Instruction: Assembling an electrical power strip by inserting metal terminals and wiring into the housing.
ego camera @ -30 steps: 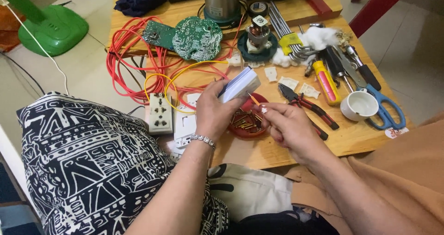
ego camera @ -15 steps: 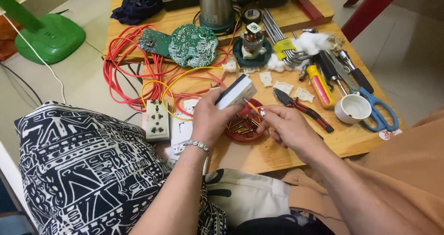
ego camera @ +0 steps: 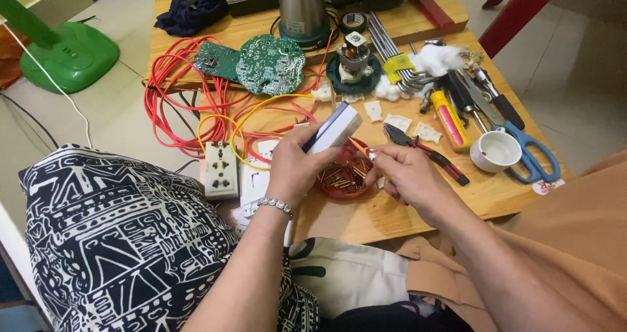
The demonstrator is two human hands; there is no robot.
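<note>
Wooden table (ego camera: pixel 392 214), mid-frame: a white socket block (ego camera: pixel 336 128) is clamped in the left hand (ego camera: pixel 294 169), now tilted lower than before; a brass strip (ego camera: pixel 359 148) is pinched by the right hand (ego camera: pixel 405 175) over the red dish (ego camera: pixel 343 175).

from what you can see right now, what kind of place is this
Probably a home electrical repair bench, set low on a tiled floor. The wooden table holds green circuit boards, coiled red wire, pliers and a small motor.
</note>
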